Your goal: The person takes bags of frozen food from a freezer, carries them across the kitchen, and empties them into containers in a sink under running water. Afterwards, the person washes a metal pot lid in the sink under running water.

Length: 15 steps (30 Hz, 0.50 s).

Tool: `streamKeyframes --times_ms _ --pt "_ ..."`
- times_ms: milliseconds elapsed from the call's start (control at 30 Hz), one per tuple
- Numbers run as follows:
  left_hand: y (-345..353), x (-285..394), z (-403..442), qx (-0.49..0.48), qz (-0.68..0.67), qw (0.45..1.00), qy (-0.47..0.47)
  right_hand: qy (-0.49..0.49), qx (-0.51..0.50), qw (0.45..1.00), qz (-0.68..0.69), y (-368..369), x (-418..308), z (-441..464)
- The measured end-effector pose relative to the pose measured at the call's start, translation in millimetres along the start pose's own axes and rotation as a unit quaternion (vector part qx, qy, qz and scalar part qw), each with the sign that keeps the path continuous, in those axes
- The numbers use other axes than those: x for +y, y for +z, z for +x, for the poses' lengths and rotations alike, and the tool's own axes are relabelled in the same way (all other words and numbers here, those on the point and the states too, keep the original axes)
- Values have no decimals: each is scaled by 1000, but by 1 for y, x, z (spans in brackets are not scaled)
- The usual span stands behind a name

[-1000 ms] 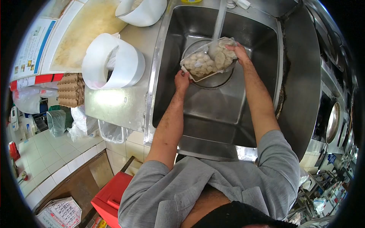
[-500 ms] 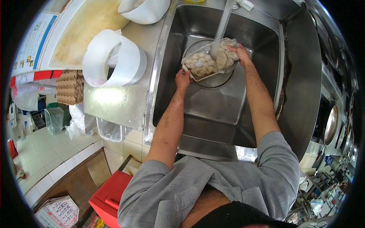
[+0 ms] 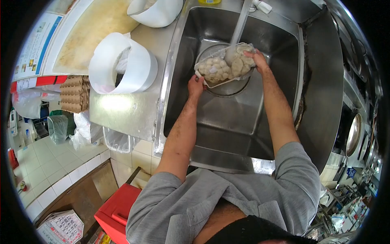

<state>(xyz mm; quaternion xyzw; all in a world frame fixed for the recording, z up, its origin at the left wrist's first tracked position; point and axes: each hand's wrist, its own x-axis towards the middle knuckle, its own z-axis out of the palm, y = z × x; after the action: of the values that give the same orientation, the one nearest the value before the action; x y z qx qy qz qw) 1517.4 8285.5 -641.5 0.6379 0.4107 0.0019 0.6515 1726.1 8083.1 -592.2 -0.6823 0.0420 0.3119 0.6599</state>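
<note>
Pack of pale food barely moved since the last frame; view shifted slightly. Left hand pinched its near-left corner, right hand gripped the opposite end, fingers curled in. Pack sat in the sink, over the drain, under the spout. White tub stood on the left bench.

Pale, round food balls in a shallow white tray.
Clear, wrinkled plastic wraps pale, flattish pieces bunched against the balls' right side; the tray sits slantwise in the view.
</note>
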Motion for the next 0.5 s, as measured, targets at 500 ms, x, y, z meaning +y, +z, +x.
streamKeyframes --times_ms 500 --pt "0 -1 -2 -4 -18 1000 0 4 -2 1000 9 -2 4 6"
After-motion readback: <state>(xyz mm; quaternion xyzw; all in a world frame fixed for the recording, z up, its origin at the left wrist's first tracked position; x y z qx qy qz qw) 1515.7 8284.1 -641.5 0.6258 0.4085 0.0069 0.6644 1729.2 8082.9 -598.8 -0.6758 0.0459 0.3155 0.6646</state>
